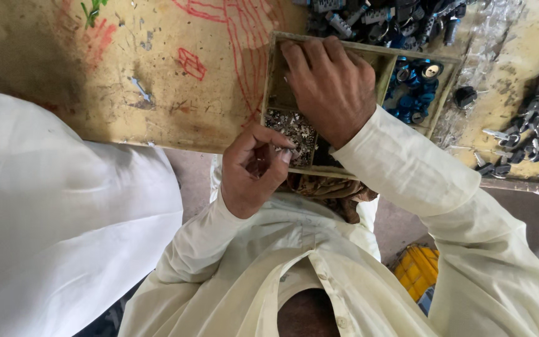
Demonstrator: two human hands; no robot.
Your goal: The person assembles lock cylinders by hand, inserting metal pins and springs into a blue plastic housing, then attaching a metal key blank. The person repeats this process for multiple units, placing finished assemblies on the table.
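Two hands work at a wooden divided tray (269, 75) that sits at the desk (157, 106) edge, its near side jutting past the edge. Right hand (332, 87) lies flat, fingers spread, over the tray's far compartment. Left hand (254, 168), at the tray's near-left corner, has fingertips pinched together over small silvery metal pieces (294, 128). Blue parts (413, 93) fill the tray's right compartment; bare desk stretches left of the tray.
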